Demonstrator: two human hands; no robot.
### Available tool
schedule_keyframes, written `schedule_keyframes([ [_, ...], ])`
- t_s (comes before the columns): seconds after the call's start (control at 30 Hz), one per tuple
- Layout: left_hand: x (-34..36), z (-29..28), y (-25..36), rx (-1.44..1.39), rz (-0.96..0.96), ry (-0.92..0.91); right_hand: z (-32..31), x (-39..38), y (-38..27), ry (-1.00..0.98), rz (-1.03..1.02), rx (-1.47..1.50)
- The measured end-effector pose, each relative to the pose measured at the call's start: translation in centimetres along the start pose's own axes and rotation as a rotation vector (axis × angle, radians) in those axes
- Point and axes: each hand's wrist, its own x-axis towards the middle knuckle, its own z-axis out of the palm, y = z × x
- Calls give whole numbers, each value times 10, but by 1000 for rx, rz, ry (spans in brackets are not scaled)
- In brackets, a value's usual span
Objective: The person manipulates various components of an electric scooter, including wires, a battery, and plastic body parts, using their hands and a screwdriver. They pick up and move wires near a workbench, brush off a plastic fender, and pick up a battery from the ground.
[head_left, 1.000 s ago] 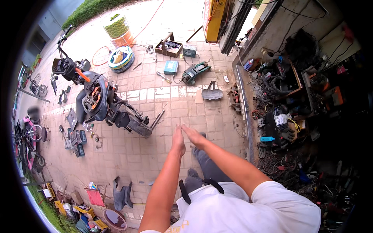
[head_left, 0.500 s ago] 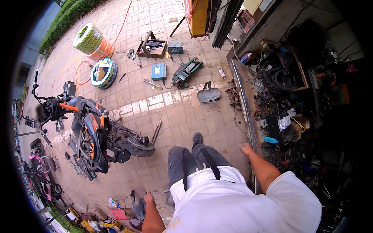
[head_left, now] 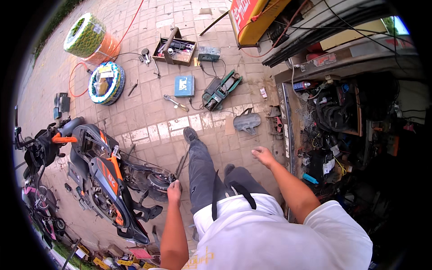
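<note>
My left hand [head_left: 174, 192] hangs forward with its fingers curled in, and nothing shows in it. Behind it in the picture is the rear wheel [head_left: 158, 183] of a black and orange motorcycle [head_left: 110, 177] with its parts exposed; I cannot tell a touch between them. My right hand [head_left: 263, 156] is held out ahead over the paving with its fingers loosely closed, nothing visible in them. Beyond that hand lies a grey curved metal part [head_left: 246, 122] on the ground. My left leg is stepped forward.
Ahead on the bricks are a wooden tool tray [head_left: 184, 57], a blue case [head_left: 184, 85], a green tool [head_left: 220, 91], a ratchet [head_left: 175, 102] and wrapped tyres [head_left: 107, 83]. A doorway sill [head_left: 286, 121] runs along my right, with cluttered parts [head_left: 333, 112] inside. An orange hose [head_left: 74, 85] loops left.
I have stepped forward, my left leg now leading. My left hand has swung forward and up; my right hand has moved forward and inward. The view has shifted, bringing the motorcycle closer.
</note>
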Motion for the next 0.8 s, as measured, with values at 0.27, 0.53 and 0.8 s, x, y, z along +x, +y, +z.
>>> schedule_keyframes([
  [0.27, 106, 16, 91, 56, -43, -104, 36, 112, -87, 51, 13, -37],
  [0.53, 187, 140, 98, -84, -160, -190, 80, 331, -111, -48, 8, -252],
  [0.8, 234, 294, 61, -422, -163, -342, 183, 566, -125, 142, 149, 310],
])
